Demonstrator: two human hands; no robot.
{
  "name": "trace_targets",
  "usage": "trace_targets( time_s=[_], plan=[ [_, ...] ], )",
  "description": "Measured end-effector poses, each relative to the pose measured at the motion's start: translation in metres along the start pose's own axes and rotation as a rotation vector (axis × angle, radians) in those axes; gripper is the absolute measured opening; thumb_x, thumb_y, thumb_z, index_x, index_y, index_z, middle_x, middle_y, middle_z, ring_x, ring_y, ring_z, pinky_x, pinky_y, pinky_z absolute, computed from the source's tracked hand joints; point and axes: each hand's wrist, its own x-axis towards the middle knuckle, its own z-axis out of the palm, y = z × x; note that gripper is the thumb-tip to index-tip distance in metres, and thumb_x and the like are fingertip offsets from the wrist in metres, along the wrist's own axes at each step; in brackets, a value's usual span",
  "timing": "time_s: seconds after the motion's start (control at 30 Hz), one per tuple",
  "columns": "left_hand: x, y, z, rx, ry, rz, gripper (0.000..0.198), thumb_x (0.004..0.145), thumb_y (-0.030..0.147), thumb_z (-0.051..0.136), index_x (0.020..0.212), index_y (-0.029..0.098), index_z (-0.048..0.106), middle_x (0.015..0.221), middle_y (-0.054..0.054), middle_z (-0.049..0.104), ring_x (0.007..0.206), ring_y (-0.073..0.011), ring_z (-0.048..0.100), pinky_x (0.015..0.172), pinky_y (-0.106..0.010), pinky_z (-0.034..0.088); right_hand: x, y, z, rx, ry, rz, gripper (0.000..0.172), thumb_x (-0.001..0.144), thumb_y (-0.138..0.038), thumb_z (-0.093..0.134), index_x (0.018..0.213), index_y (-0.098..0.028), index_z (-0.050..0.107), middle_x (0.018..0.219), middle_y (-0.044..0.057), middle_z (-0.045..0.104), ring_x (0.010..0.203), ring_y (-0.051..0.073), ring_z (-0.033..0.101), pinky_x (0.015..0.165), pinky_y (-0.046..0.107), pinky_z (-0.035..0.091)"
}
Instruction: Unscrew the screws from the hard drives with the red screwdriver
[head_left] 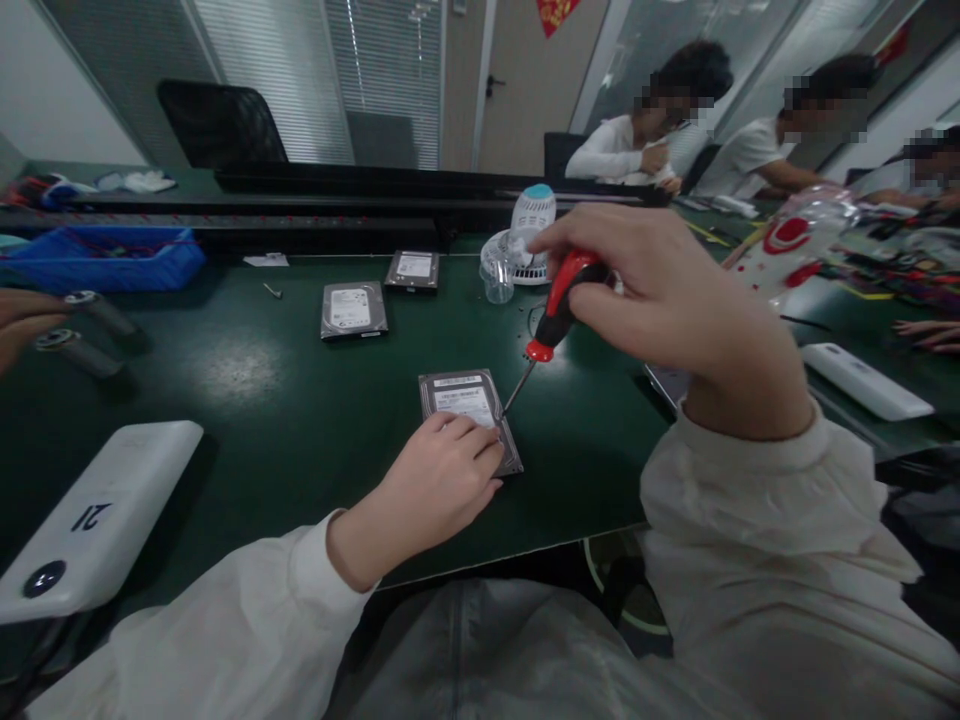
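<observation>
A silver hard drive with a white label lies on the green table near its front edge. My left hand rests over the drive's lower part, its fingers bent together along it. In my right hand is a red and black screwdriver, gripped by the handle. The screwdriver slants down to the left, its tip at the drive's right edge. Whatever the tip meets is too small to make out. Two more hard drives, one nearer and one farther, lie behind it.
A white power bank lies at left, near metal cylinders and another person's hand. Behind are a blue tray, a clear cup and a small white fan. Another white device lies at right; people sit beyond.
</observation>
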Motion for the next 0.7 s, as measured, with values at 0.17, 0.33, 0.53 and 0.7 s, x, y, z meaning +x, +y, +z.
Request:
trace_targets(
  time_s=[0.17,0.33,0.53,0.7],
  plan=[
    [0.001,0.001,-0.001,-0.002,-0.002,0.001,0.026,0.098,0.030,0.063,0.115,0.013,0.071,0.114,-0.011,0.075,0.103,-0.0270,0.068,0.090,-0.043,0.049,0.002,-0.004,0.011,-0.013,0.115,0.032,0.029,0.098,-0.036,0.045,0.121,-0.025,0.060,0.115,0.010,0.072,0.106,0.029,0.066,0.096,0.046,0.048],
    [0.002,0.002,-0.001,-0.004,-0.005,0.001,0.025,0.097,0.030,0.064,0.115,0.013,0.071,0.115,-0.010,0.075,0.104,-0.0269,0.068,0.091,-0.043,0.049,0.001,-0.001,0.013,0.133,0.154,-0.058,0.041,0.087,-0.018,0.049,0.127,-0.021,0.049,0.130,0.013,0.058,0.119,0.025,0.058,0.103,0.041,0.047],
    [0.001,0.002,0.000,-0.003,-0.003,0.000,0.025,0.098,0.030,0.063,0.115,0.013,0.071,0.117,-0.011,0.076,0.105,-0.0269,0.068,0.092,-0.043,0.049,0.003,-0.002,0.011,-0.031,0.102,0.097,0.031,0.096,-0.052,0.049,0.101,-0.024,0.061,0.083,0.005,0.063,0.076,0.023,0.058,0.077,0.040,0.044],
    [-0.001,0.001,0.001,0.002,0.012,0.002,0.025,0.097,0.030,0.064,0.114,0.013,0.071,0.114,-0.010,0.076,0.103,-0.0269,0.068,0.091,-0.042,0.050,0.002,-0.001,0.004,0.075,0.026,-0.003,0.023,0.091,-0.036,0.056,0.108,-0.023,0.065,0.088,0.004,0.064,0.075,0.019,0.054,0.074,0.035,0.042]
  ],
)
